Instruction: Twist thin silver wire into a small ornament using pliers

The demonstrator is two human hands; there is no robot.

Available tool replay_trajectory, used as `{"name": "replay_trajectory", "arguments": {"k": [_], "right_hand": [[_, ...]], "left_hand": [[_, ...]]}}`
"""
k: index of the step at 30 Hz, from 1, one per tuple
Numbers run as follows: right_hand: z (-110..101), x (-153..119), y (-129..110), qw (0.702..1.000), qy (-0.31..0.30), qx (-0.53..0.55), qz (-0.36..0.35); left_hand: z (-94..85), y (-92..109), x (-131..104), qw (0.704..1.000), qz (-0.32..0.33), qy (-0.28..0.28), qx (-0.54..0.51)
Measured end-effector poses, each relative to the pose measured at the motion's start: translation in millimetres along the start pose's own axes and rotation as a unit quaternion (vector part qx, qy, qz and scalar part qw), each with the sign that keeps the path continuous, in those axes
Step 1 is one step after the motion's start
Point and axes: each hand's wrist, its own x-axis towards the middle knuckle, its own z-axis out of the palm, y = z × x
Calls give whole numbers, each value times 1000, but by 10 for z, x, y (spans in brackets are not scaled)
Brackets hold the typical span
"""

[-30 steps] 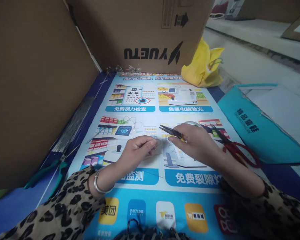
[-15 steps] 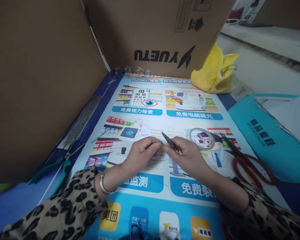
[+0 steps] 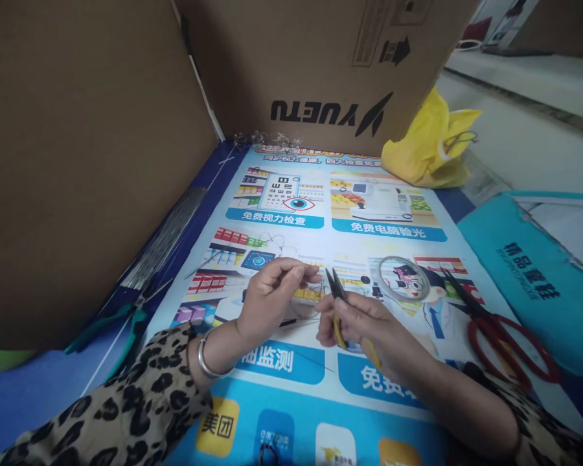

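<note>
My left hand [image 3: 276, 294] is closed in a pinch, thumb against forefinger, over the middle of the printed sheet. A thin wire [image 3: 304, 317] shows just below its fingers; the end in the pinch is hard to make out. My right hand [image 3: 369, 320] holds small yellow-handled pliers [image 3: 337, 285], their dark jaws slightly parted and pointing up and away, close to the left fingertips. The handles show beneath the fingers. Behind the left hand lies a loose curl of thin wire [image 3: 276, 243].
A bundle of straight silver wires [image 3: 165, 239] and green-handled pliers [image 3: 133, 317] lie left. At right are a clear ring-shaped roll [image 3: 386, 285], red-handled scissors [image 3: 508, 346], a turquoise shoebox [image 3: 525, 272] and a yellow bag [image 3: 422, 142]. Cardboard [image 3: 252, 52] walls off the back and left.
My hands have drawn slightly apart. The right hand has loosened and shifted its grip, so the pliers' yellow handles show and the jaws are parted. The whole view has shifted a little.
</note>
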Motion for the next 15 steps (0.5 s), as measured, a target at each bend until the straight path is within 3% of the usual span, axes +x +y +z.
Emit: {"name": "replay_trajectory", "arguments": {"k": [5,15], "right_hand": [[42,9,35,994,-83,52,50],[66,5,75,989,-107,75,64]], "left_hand": [[31,4,-8,999,-23,12,-27],[64,-20,-52,997,-51,-12,-64]]}}
